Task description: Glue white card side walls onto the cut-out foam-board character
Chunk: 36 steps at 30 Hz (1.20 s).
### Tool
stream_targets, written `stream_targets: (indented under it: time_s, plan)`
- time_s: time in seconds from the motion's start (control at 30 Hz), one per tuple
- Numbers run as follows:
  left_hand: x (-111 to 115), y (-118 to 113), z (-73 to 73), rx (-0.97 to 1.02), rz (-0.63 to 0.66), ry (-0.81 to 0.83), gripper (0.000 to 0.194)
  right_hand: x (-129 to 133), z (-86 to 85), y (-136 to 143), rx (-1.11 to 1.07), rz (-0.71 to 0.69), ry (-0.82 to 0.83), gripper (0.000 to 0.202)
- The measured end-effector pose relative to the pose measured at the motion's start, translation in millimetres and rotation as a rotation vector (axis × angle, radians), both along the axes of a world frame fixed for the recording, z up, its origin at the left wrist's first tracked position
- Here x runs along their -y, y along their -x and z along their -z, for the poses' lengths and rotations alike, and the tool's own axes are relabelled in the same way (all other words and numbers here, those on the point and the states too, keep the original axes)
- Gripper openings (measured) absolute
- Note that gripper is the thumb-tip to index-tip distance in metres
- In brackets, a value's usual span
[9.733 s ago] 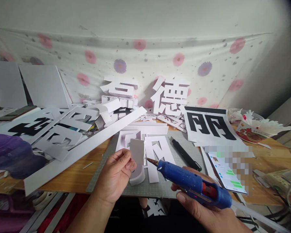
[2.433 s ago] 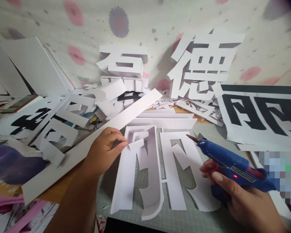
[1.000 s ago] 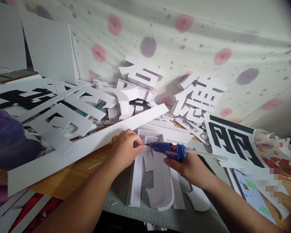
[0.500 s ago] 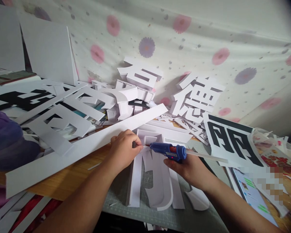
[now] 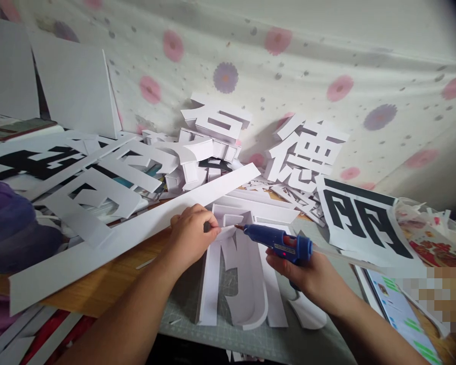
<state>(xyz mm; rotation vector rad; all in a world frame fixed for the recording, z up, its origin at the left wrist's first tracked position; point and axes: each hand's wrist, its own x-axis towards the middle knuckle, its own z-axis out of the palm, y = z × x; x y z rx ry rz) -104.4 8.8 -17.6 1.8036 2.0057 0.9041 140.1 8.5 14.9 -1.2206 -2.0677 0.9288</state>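
My right hand (image 5: 307,276) is wrapped round the handle of a blue glue gun (image 5: 279,241), its nozzle pointing left. A clear glue stick (image 5: 338,255) sticks out of the gun's back end. My left hand (image 5: 195,233) pinches a small white foam board strip (image 5: 228,229), held over the upper part of a white foam board character (image 5: 260,284). The nozzle tip is close to this strip; whether they touch I cannot tell. The character has raised side walls and lies on a green cutting mat (image 5: 186,309).
A long white strip (image 5: 99,243) slants across the wooden table at left. Finished white characters (image 5: 307,152) lean by the flowered curtain. A printed black character sheet (image 5: 365,223) and a phone (image 5: 397,314) lie right. Loose cutouts (image 5: 95,195) pile up at left.
The glue gun has drawn back to the right and slightly down with my right hand. The left hand still pinches the strip in nearly the same place.
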Motion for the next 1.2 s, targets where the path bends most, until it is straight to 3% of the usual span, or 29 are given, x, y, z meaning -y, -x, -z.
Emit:
stream_targets:
  time_s: [0.23,0.6,0.77,1.0,1.2]
  plan:
    - [-0.2,0.6,1.5,0.015,0.008,-0.034,0.009,21.1,8.4,-20.8,-0.315,0.229,0.225,0.029]
    - [-3.7,3.8,1.5,0.059,0.036,-0.043,0.009,14.4,49.3,-58.5,-0.682,0.109,0.298,0.025]
    - [-5.0,2.5,-0.3,0.058,0.022,-0.035,0.012,12.1,58.4,-59.7,-0.801,0.153,0.326,0.026]
    - [-2.0,-0.1,-3.5,0.022,-0.023,0.015,0.010,28.3,50.3,-59.6,-0.743,0.237,0.551,0.031]
    - [-2.1,4.5,-0.4,-0.027,0.015,-0.024,0.012,29.0,31.9,-62.8,-0.571,0.212,0.503,0.025]
